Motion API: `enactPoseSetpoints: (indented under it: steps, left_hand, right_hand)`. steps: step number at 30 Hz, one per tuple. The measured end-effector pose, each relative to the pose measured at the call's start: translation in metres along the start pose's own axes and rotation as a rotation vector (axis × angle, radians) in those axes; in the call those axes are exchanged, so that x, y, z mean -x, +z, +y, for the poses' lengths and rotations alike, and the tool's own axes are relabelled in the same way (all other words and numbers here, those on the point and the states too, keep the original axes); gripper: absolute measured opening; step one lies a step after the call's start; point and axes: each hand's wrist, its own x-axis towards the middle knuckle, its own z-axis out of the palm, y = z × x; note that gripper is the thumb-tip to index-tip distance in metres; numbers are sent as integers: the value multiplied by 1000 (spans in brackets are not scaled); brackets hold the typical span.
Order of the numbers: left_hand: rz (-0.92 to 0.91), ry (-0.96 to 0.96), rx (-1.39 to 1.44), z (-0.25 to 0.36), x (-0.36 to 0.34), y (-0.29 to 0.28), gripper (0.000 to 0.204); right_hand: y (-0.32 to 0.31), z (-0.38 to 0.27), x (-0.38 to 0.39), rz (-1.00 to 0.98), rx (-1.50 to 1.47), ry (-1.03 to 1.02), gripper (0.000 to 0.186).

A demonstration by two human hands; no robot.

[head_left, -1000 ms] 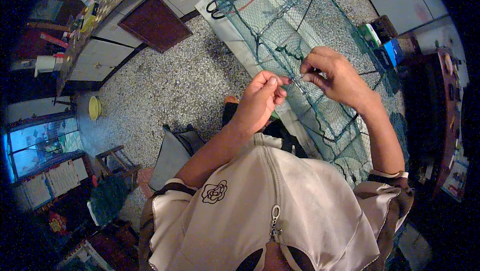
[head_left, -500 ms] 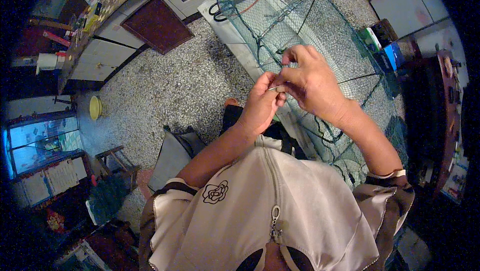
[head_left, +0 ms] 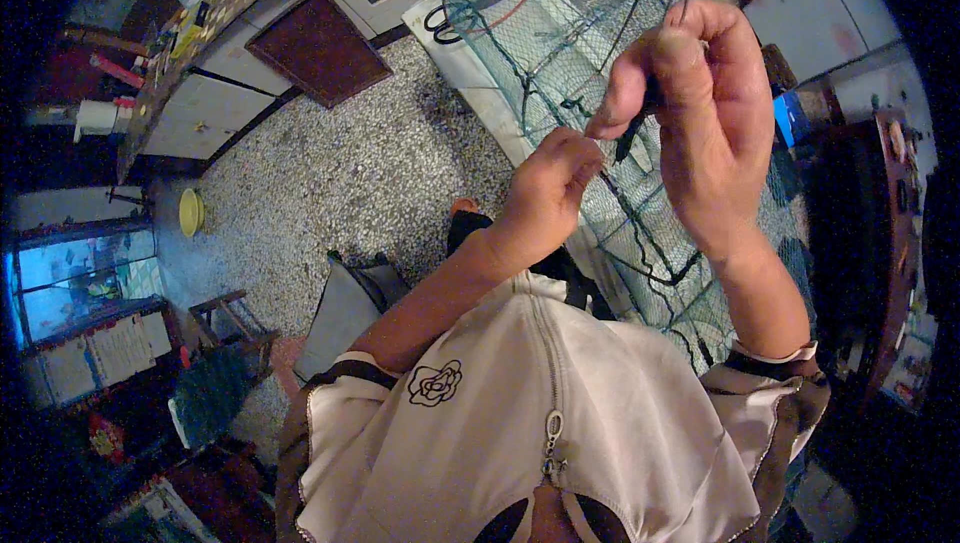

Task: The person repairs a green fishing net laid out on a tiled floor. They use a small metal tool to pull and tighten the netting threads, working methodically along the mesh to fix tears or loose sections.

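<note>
While my left hand [head_left: 555,188] is curled closed over the net [head_left: 632,205], grip hidden, my right hand [head_left: 705,108] is raised, fingers bent, pinching a thin tool [head_left: 683,3]; net's on the surface [head_left: 487,101].

pale sheets [head_left: 122,355] at far left, faint marks — too small to read, no legible text

The head-worn fisheye looks down at nearby netting [head_left: 650,243].

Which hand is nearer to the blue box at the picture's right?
The right hand: it is raised over the green net, left of the blue box in view. The left hand is farther left, by the net's left edge.
</note>
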Motion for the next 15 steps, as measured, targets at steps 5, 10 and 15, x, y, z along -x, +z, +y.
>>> enactPoseSetpoints:
  steps: [5, 10, 15]
  left_hand:
    - [8, -126, 132, 2, 1, 1, 8]
    - [-4, -222, 255, -3, 3, 7, 9]
    - [66, -317, 416, -13, 9, 16, 16]
  right_hand:
    - [-3, -5, -5, 114, -192, 142, 19]
    - [-25, -29, -25, -43, -333, 138, 22]
    - [-48, -54, -31, 35, -136, -10, 21]
